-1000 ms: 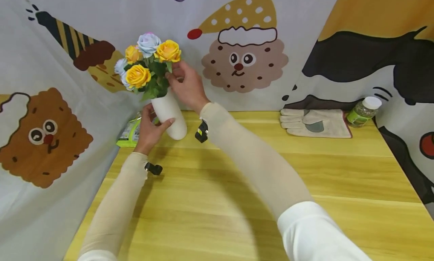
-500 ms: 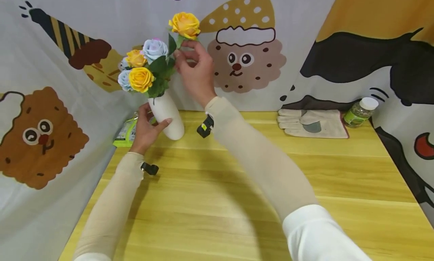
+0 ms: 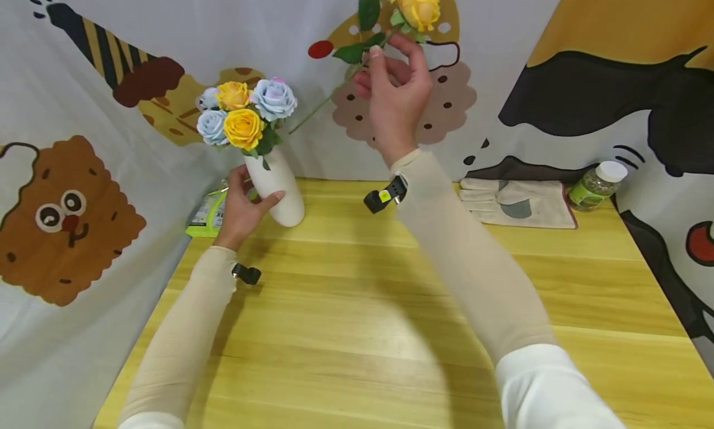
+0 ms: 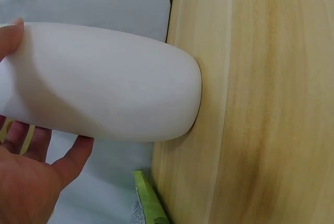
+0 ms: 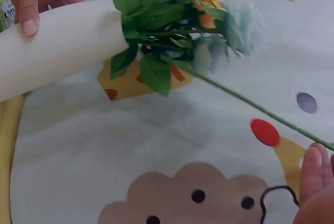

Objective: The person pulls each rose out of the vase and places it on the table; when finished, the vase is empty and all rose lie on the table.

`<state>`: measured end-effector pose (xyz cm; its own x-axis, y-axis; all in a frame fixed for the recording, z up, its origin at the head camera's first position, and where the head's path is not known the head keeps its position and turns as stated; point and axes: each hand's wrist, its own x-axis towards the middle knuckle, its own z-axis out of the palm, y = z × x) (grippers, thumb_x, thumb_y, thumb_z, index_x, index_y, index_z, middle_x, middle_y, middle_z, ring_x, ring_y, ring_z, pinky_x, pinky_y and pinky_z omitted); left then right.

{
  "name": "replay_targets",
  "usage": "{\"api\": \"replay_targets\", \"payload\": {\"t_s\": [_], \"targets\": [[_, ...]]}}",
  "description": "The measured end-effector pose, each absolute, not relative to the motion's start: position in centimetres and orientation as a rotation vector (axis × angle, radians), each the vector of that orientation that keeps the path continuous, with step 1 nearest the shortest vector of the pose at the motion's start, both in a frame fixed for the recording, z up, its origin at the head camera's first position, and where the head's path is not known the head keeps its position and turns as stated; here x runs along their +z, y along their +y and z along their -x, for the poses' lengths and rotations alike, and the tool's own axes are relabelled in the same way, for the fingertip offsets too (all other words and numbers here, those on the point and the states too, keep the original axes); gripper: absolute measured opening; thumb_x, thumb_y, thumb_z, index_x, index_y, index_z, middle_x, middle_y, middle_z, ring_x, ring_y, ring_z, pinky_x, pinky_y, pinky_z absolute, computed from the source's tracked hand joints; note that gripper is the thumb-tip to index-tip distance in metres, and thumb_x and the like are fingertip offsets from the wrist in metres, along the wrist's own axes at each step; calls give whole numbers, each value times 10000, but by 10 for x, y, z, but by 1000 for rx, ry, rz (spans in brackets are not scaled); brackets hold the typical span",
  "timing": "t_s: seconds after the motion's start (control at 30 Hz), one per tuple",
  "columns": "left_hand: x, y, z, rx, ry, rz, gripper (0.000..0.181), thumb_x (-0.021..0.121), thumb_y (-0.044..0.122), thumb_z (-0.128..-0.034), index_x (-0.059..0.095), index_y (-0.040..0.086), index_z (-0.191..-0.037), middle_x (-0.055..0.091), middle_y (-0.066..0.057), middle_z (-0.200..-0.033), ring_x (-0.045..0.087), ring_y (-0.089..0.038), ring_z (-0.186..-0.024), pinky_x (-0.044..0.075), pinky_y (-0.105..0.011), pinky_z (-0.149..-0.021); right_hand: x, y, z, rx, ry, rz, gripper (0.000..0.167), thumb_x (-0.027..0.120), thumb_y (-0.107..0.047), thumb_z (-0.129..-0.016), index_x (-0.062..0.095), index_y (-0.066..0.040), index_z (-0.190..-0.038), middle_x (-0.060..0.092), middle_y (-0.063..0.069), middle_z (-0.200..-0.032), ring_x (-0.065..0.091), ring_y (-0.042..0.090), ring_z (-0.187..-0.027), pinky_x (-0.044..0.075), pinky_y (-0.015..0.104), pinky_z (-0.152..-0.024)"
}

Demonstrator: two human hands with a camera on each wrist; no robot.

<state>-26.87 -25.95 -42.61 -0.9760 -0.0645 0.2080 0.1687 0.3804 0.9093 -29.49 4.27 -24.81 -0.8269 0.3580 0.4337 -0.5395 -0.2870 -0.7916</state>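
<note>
Just changed: rose [image 3: 417, 6] now at the top of the head view, right of centre, pinched between thumb and fingers of the right hand [image 3: 398, 91]. Half a second ago its leaves lay against the bunch [image 3: 243, 128]. Most of the stem [image 5: 266, 112] shows now, so I judge the drawing-out about done. Lower tip just beside the bunch; can't tell if it touches a leaf. Rose's long axis slants: bloom to upper right, tip to lower left. Left hand [image 3: 243, 209] wraps the vase [image 3: 274, 187], left of centre, mouth toward upper left.
</note>
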Motion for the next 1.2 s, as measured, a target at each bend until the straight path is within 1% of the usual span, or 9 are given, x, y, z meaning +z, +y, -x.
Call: {"api": "replay_targets", "payload": {"t_s": [0.13, 0.2, 0.33, 0.43, 0.53, 0.67, 0.77, 0.87, 1.2], "targets": [[-423, -257, 269, -1642, -2443, 75, 880, 840, 195, -914, 271, 73, -1575, 374, -154, -1577, 435, -342, -1484, 420, -563, -1217, -253, 56, 290, 2185, -1393, -215, 287, 716, -107, -1011, 621, -83, -1281, 740, 130, -936, 747, 219, -695, 667, 344, -705], [-423, -256, 269, -1655, -2433, 83, 878, 844, 202, -911, 277, 78, -1570, 377, -150, -1573, 438, -338, -1481, 420, -561, -1218, -258, 60, 286, 2207, -1397, -215, 294, 721, -108, -1007, 616, -72, -1279, 742, 131, -927, 744, 214, -673, 664, 340, -681], [-423, -256, 271, -1665, -2434, 89, 881, 860, 235, -902, 286, 101, -1558, 382, -128, -1566, 440, -322, -1479, 423, -552, -1218, -275, 62, 276, 2263, -1432, -226, 287, 722, -102, -1005, 615, -42, -1266, 729, 108, -846, 740, 193, -632, 659, 336, -637], [-425, -257, 272, -1660, -2445, 88, 888, 863, 240, -900, 281, 101, -1557, 377, -134, -1570, 438, -332, -1479, 425, -565, -1213, -291, 60, 267, 2303, -1489, -227, 300, 720, -103, -1009, 614, -13, -1275, 705, 78, -802, 742, 173, -618, 660, 338, -623], [-427, -258, 272, -1658, -2439, 102, 895, 870, 258, -893, 287, 105, -1554, 380, -134, -1572, 445, -335, -1469, 432, -573, -1205, -307, 56, 257, 2350, -1552, -216, 325, 721, -105, -1009, 607, 2, -1294, 702, 68, -811, 747, 170, -615, 660, 341, -612], [-426, -259, 272, -1649, -2439, 113, 899, 883, 311, -881, 305, 124, -1543, 391, -125, -1563, 456, -329, -1461, 439, -571, -1202, -324, 48, 245, 2399, -1621, -200, 297, 729, -81, -994, 624, -11, -1263, 719, 59, -803, 744, 176, -597, 650, 330, -578], [-425, -261, 272, -1631, -2447, 110, 898, 883, 337, -879, 309, 131, -1538, 394, -126, -1558, 456, -338, -1462, 439, -574, -1202, -337, 40, 238, 2415, -1692, -200, 282, 729, -65, -984, 629, 7, -1237, 722, 48, -771, 731, 162, -570, 642, 319, -558], [-424, -262, 272, -1617, -2454, 103, 896, 879, 341, -882, 307, 130, -1538, 393, -135, -1560, 451, -354, -1466, 435, -585, -1203, -352, 33, 231, 2430, -1778, -224, 302, 721, -55, -982, 619, 45, -1248, 719, 47, -763, 722, 149, -555, 642, 320, -555], [-421, -263, 272, -1641, -2438, 129, 885, 889, 319, -874, 315, 128, -1520, 397, -130, -1536, 466, -349, -1435, 445, -597, -1185, -399, 19, 219, 2421, -2121, -234, 277, 708, -78, -998, 656, -13, -1263, 700, 70, -844, 733, 180, -575, 657, 362, -589]]}}
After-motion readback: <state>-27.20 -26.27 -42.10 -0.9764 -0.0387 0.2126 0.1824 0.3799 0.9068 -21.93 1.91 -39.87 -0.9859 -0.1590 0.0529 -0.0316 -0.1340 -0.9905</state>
